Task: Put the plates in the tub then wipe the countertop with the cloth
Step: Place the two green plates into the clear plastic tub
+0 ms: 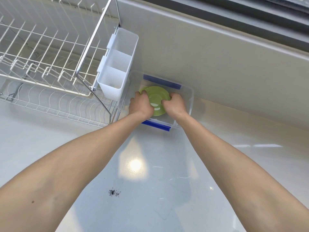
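Observation:
A green plate sits inside the clear plastic tub with blue handles, at the back of the white countertop. My left hand grips the plate's left edge and my right hand grips its right edge, both reaching down into the tub. A second green rim shows just under the plate at its upper left, so it seems to rest on another plate. No cloth is in view.
A white wire dish rack fills the left side, with a white plastic cutlery holder hanging off it right beside the tub. A small patch of dark crumbs lies on the countertop near me. The wall runs behind the tub.

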